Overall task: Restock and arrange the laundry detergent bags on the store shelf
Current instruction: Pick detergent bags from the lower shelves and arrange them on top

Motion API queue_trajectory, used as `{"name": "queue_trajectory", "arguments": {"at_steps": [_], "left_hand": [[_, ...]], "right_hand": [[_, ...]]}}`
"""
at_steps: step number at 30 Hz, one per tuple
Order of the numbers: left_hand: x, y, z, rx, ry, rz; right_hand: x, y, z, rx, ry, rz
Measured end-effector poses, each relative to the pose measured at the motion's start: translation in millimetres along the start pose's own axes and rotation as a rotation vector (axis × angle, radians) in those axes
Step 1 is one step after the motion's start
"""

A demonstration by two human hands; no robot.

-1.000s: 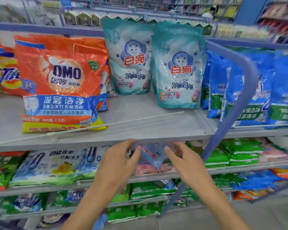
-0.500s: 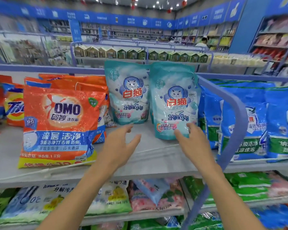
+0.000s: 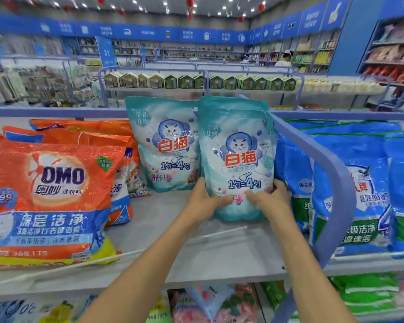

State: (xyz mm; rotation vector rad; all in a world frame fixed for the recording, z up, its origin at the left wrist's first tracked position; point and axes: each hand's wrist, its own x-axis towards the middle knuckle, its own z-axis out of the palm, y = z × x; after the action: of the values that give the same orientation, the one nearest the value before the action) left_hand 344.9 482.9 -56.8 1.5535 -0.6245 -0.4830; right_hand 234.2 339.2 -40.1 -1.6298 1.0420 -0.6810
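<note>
Both hands grasp the lower part of the front teal bag [image 3: 237, 159]. The left hand [image 3: 202, 199] wraps around its left edge with the thumb across the front, and the right hand [image 3: 269, 201] curls over its lower right corner.

The grey shelf [image 3: 196, 248] carries everything. The bag stands upright on it toward the right, and its base seems to rest on the surface. On the near left lies a big orange bag [image 3: 54, 201], leaning back on more of its kind. On the right, a row of blue bags [image 3: 364, 183] stands beyond the blue rail [image 3: 343, 206], which the held bag's right side almost touches. A second teal bag [image 3: 163, 145] stands farther back and to the left, partly hidden by the held one.

This looks like the arranging step, with a bag being set in line. The next move probably calls for squaring it to face forward, level with its twin and clear of the rail, then letting go gently so the soft pouch does not slump.
</note>
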Motion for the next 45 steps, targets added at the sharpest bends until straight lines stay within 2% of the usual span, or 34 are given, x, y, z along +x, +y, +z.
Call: {"name": "queue_trajectory", "arguments": {"at_steps": [2, 5, 8, 13, 16, 19, 23, 27, 29, 32, 35, 40, 43, 45], "left_hand": [[-3, -6, -6, 0.02, 0.059, 0.025], [0, -11, -9, -0.023, 0.059, 0.08], [6, -7, -11, -0.054, 0.056, 0.054], [4, 3, -13, 0.059, 0.022, 0.023], [-2, -1, -9, 0.058, 0.069, -0.008], [-6, 1, -4, 0.135, 0.157, -0.003], [-16, 12, -10, 0.262, 0.156, -0.032], [-47, 28, -33, 0.496, 0.159, 0.058], [-70, 36, -55, 0.621, 0.208, 0.094], [-115, 44, -98, 0.666, 0.308, 0.12], [-166, 46, -144, 0.638, 0.409, 0.13], [-223, 37, -220, 0.566, 0.702, 0.268], [-230, 30, -269, 0.586, 0.727, 0.122], [-228, 23, -299, 0.552, 0.656, -0.033]], "right_hand": [[-1, 6, -1, 0.042, -0.004, -0.039], [-6, 4, 3, 0.062, 0.0, -0.102], [-5, 0, 11, 0.066, 0.005, -0.153], [4, 4, 19, 0.055, -0.002, -0.158], [-7, 5, 18, 0.014, 0.002, -0.148], [-13, 6, 14, -0.024, 0.002, -0.152], [-25, 7, 10, -0.125, -0.014, -0.151], [-59, 5, 18, -0.273, -0.027, -0.278], [-81, 4, 29, -0.292, -0.078, -0.386], [-119, -2, 53, -0.267, -0.247, -0.479], [-152, -6, 79, -0.234, -0.392, -0.521], [-193, -15, 120, -0.158, -0.556, -0.5], [-215, -28, 146, -0.098, -0.678, -0.429], [-229, -39, 165, -0.085, -0.739, -0.366]]}}
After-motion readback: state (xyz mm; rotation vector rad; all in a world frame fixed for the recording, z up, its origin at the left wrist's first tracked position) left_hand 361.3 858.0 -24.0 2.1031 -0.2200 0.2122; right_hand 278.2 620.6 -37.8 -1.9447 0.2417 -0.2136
